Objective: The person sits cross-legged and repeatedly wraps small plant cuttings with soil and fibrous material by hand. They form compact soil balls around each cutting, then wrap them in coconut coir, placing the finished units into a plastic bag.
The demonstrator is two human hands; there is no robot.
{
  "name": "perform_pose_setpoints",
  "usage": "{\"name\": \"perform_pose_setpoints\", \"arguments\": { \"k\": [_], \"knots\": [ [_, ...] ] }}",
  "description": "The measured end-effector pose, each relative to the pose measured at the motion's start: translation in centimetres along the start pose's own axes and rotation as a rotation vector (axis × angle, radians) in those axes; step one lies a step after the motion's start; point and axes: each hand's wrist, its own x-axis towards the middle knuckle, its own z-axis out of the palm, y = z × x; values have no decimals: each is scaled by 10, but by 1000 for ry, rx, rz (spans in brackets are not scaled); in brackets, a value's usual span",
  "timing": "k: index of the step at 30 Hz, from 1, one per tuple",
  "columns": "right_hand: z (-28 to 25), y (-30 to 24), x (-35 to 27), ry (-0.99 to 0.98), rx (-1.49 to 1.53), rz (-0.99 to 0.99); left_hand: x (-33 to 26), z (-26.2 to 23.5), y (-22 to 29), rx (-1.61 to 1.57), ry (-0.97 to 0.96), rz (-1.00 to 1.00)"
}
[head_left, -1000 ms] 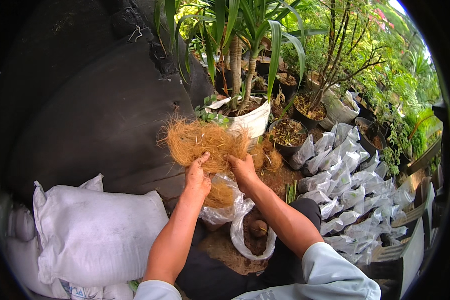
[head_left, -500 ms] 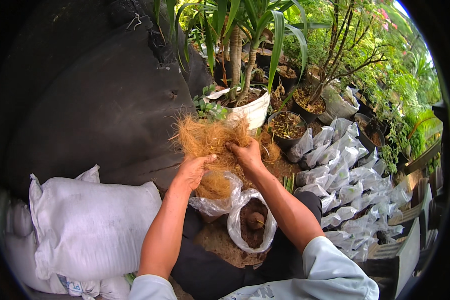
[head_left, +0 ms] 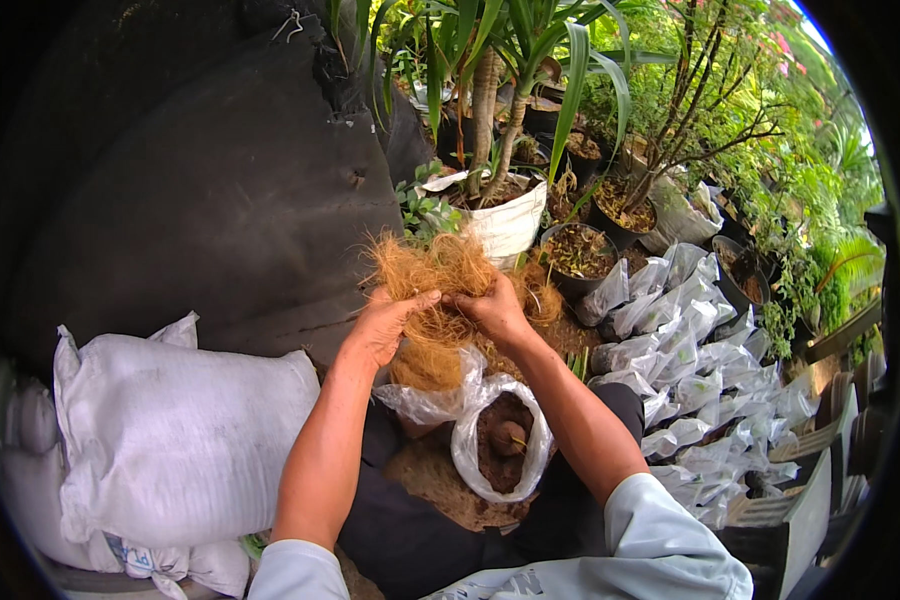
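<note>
A loose clump of brown coconut fibre [head_left: 425, 268] is gripped between my two hands. My left hand [head_left: 382, 325] pinches its near left side, thumb on top. On the right side my right hand [head_left: 490, 305] has its fingers closed into the strands, fingertips partly hidden. Below the hands, more fibre [head_left: 428, 368] fills a clear plastic bag [head_left: 410, 400]. Beside it, nearer my body, a second clear plastic bag [head_left: 538, 455] stands with its mouth spread, holding dark soil and a round brown bulb-like piece [head_left: 508, 437] with a thin stem.
Full white sacks [head_left: 185, 430] are stacked at the left, before a dark sheet [head_left: 200, 200]. Many small clear bags [head_left: 680, 350] stand in rows at the right. Ahead are a tree in a white planter bag [head_left: 510, 225], a black pot [head_left: 578, 255] and another fibre tuft [head_left: 540, 297].
My hands have drawn closer together, bunching the fibre into a more compact clump. The view has shifted slightly, while the bags stay in place.
</note>
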Motion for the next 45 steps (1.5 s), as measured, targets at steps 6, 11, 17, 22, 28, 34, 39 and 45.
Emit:
{"name": "perform_pose_setpoints", "arguments": {
  "k": [6, 11, 17, 22, 28, 34, 39, 45],
  "knots": [
    [-3, -2, 0, -57, -168, 89, 9, -4, -9, 208, 182, 183],
    [-4, -6, 4, 19, -5, 110, 9, -1, -9, -58, 190, -29],
    [-32, -11, -1, -27, -72, 181, 22, -20, -16, -53, 338, 101],
    [-108, 27, -11, 49, -284, 153, 28, -69, -6, -297, 322, 48],
    [-159, 126, -84, -73, -267, 786, 13, -81, 1, -278, 215, 81],
    [-168, 200, -170, 240, -1178, 414, -6, -76, 9, -353, 152, 144],
    [-162, 201, -178, -578, -1696, -147, -7, -67, 5, -374, 69, 80],
    [-133, 222, -181, -668, -1635, 208, -7, -57, -5, -372, 198, 17]
  ]
}}
